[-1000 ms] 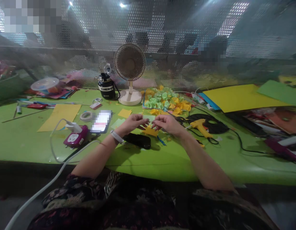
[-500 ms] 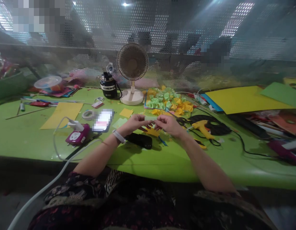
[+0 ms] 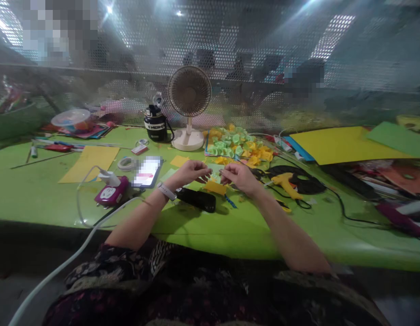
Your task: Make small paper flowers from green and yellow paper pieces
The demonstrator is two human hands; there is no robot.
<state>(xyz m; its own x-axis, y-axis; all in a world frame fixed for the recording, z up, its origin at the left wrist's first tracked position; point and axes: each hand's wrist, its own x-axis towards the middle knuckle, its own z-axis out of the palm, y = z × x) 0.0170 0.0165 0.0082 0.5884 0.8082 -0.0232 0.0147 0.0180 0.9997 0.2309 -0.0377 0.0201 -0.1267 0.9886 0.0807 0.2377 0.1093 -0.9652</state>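
My left hand [image 3: 192,173], with a pale watch band on the wrist, hovers over the table with thumb and fingers apart. Opposite it, the thumb and fingers of my right hand [image 3: 237,176] are pinched at the edge of a small light green paper piece [image 3: 215,169]. This paper shows in the gap between both hands; its exact shape is blurred. Just below lies a yellow-orange paper piece [image 3: 215,188], with a small blue item [image 3: 230,202] beside it. A black phone-like slab [image 3: 197,200] lies under my left wrist.
Behind my hands is a heap of folded green and yellow paper pieces [image 3: 232,144]. A yellow glue gun [image 3: 287,183] with its cord lies right. A fan [image 3: 188,141], black bottle [image 3: 156,129], lit phone [image 3: 147,172], tape roll [image 3: 126,163] and purple power adapter [image 3: 111,192] stand or lie left.
My hands have moved slightly apart, and my left fingers have spread away from the green paper. The view has shifted a little.
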